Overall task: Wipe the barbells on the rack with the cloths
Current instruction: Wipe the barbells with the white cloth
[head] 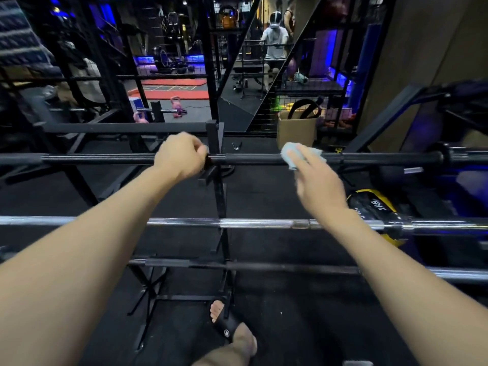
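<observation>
The far barbell (264, 159) is black. The cloth (290, 157) on it is light blue. The middle barbell (264, 223) is shiny silver. The near barbell (250, 266) is dark grey. The rack (220, 196) is black, and so is the floor (290, 313). The bag (375, 204) on the right is black and yellow. The far mat (174, 88) is red. The kettlebells (175, 105) are pink.

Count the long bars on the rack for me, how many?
3: top black bar under both hands, chrome bar in the middle, dark bar lowest. More may be hidden below.
</observation>
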